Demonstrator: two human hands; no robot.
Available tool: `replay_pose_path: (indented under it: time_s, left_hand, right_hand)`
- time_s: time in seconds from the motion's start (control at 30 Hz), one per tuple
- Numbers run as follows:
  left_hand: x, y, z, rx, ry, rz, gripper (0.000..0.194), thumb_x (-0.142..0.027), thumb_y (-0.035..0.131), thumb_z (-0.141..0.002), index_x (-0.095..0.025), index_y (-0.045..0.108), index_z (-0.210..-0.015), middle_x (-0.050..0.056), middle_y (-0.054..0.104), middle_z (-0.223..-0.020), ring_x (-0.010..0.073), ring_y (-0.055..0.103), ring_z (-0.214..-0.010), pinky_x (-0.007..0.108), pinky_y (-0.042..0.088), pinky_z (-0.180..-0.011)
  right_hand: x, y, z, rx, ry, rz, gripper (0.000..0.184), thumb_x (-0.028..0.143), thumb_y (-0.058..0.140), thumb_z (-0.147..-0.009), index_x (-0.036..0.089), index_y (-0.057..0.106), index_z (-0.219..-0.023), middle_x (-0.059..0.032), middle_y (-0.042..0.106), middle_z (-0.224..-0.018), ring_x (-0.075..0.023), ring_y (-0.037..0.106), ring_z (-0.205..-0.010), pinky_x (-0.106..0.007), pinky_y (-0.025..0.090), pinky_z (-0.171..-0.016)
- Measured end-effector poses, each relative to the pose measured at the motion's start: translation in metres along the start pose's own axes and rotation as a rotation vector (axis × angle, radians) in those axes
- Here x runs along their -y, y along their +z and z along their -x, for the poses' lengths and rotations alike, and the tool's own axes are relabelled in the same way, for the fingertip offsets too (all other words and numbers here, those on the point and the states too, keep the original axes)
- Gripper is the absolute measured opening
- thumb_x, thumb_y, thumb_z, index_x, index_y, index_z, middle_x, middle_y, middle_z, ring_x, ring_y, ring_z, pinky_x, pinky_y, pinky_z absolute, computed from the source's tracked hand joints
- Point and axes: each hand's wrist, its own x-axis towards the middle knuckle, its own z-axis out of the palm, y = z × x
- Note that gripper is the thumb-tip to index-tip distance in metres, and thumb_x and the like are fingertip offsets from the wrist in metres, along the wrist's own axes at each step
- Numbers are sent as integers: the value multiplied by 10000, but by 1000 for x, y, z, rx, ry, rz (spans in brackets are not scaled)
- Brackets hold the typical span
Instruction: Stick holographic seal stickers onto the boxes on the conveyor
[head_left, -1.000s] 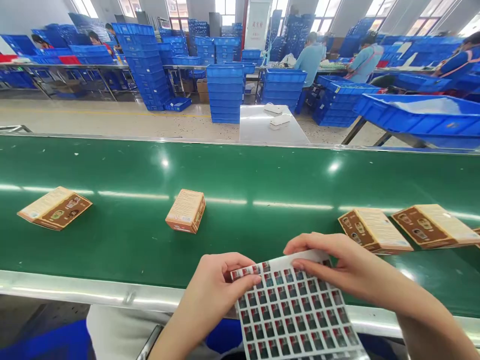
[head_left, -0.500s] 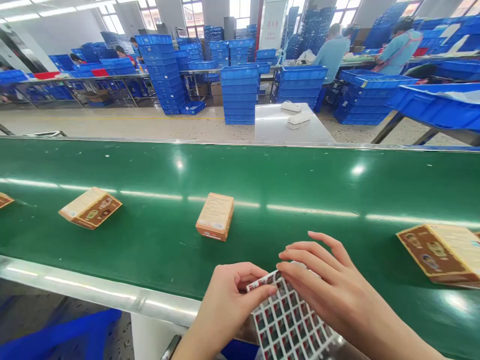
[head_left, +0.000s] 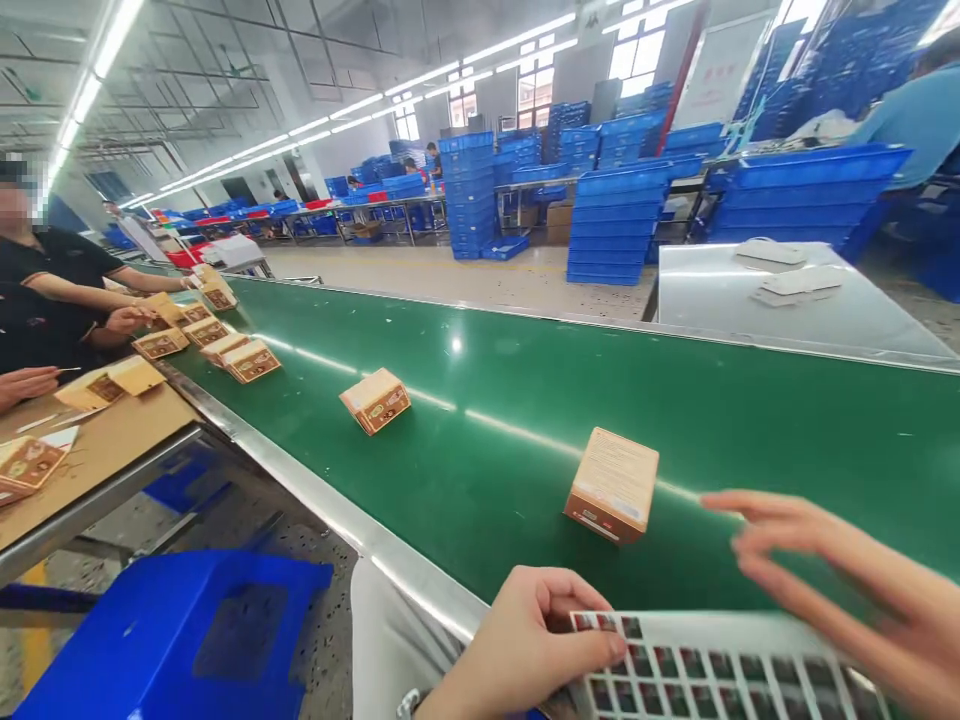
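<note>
My left hand (head_left: 529,635) pinches the left corner of a white sticker sheet (head_left: 720,635) between thumb and fingers. The sheet carries rows of small dark labels with touches of red; its top row shows labels only at the left, and the rest of that strip is bare white. Over the sheet's right side, my right hand (head_left: 840,565) has its fingers stretched forward and apart, somewhat blurred, with nothing visible in them. A brown and cream carton (head_left: 613,485) sits on the green conveyor belt (head_left: 480,500) just beyond my hands.
Farther left on the belt lies another carton (head_left: 377,402), with several more beyond it. Co-workers in dark shirts (head_left: 52,280) handle cartons at a side table (head_left: 135,440). A blue plastic stool (head_left: 172,640) stands below left. Across the belt are stacked blue crates (head_left: 615,225).
My view has swung left, bringing the co-workers into sight. My right hand has lifted off the sheet and moved right. The sheet now lies more level, still in my left hand.
</note>
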Motion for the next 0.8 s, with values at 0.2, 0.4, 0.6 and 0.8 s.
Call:
replay_pose_path:
  time_s: [0.2,0.4,0.6,0.8]
  left_hand:
    - [-2,-6,20,194,177,-299,253,-413,826,-729,-165,801,-773,35,708,-738,157,598,-712,254,457,-681]
    - [-8,-11,4,203,510,-756,82,-222,764,-755,-224,816,-819,73,511,-1524,417,362,-1446,571,331,-1156]
    - [-12,0,-22,253,434,-847,91,-244,714,-824,-212,729,-740,-20,277,-1634,361,135,-1543,610,87,-1249]
    - [-14,14,-39,297,372,-700,190,-250,693,-852,-223,660,-667,-67,349,-1608,299,188,-1542,512,286,-1236]
  right_hand:
    - [-25,21,-73,174,317,-325,884,513,711,-819,240,271,-1536,-167,567,-1398,-290,648,-1147,-500,544,-977]
    - [-20,34,-89,458,198,-514,1048,364,823,-751,299,191,-1585,-119,563,-1425,-259,593,-1236,-511,431,-1102]
    - [-6,30,-58,-102,516,-607,332,507,716,-846,235,689,-1034,-93,607,-1394,-286,560,-1272,-482,420,-1095]
    - [-7,22,-41,-52,713,-701,311,511,747,-805,200,726,-810,-88,679,-1289,-303,605,-1179,-434,417,-1052]
